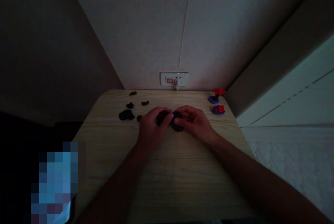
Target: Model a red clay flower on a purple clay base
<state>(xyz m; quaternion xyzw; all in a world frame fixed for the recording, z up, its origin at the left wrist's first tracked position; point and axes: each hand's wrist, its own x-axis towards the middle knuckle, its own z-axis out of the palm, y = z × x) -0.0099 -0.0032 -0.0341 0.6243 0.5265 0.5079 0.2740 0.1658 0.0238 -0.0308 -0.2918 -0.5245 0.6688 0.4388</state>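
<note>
Above the middle of the table, my left hand [152,125] and my right hand [197,124] meet around a dark brown lump of modelling clay [178,127]. Both thumbs press on its near side, and the fingers curl behind it. More dark brown shows inside the curl of my left hand; whether it is the same piece I cannot tell. Left of the hands lie a small brown piece [139,118], a flat black piece [126,114], a smaller black piece [129,105] and two brown bits, one nearer [145,103] and one farther [133,93].
The wooden table [167,182] stands against a wall with a socket [174,79] and a plugged-in white cord. At the back right are two red-and-purple clay figures, one upright [218,93] and one low [218,109]. A pixelated bright screen [58,182] is at lower left.
</note>
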